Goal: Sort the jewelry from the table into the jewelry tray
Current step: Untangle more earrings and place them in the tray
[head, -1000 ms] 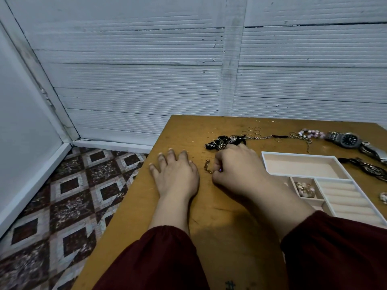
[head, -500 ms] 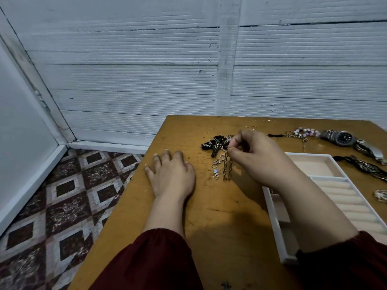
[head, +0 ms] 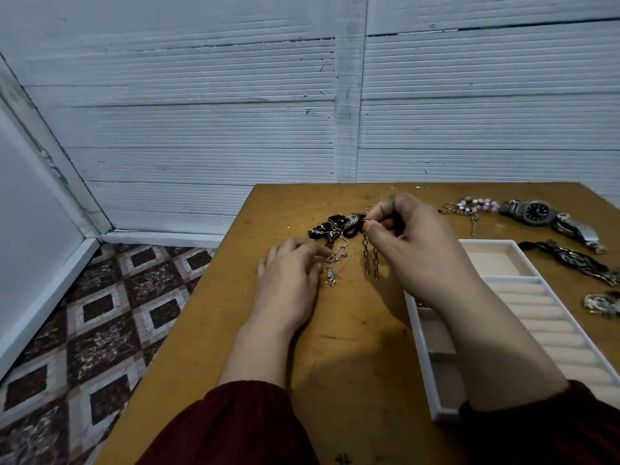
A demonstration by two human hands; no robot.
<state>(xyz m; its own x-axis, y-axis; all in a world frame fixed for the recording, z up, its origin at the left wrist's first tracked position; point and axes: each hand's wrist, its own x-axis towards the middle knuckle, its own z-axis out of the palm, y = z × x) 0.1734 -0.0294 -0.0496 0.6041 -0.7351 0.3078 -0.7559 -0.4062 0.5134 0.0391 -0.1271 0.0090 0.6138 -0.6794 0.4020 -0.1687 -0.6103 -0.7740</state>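
My right hand (head: 412, 243) is raised above the wooden table (head: 335, 364) and pinches a tangle of necklaces between thumb and fingers. A dark link chain (head: 370, 260) and a thin silver chain with a small pendant (head: 337, 263) dangle from it. A black beaded piece (head: 330, 224) of the tangle lies on the table behind. My left hand (head: 290, 280) rests on the table, its slightly bent fingertips reaching the thin silver chain. The white jewelry tray (head: 421, 333) lies under my right forearm, which hides part of it.
Along the table's far right lie a pink bead bracelet (head: 476, 204), a dark-faced wristwatch (head: 533, 211), a silver band (head: 577, 228), a dark ornate bracelet (head: 570, 258) and another metal piece (head: 600, 305). The table's left edge drops to a patterned floor (head: 100, 313).
My right hand has lifted the chains off the table and holds them up. My left hand's fingers have bent and shifted right toward the thin silver chain.
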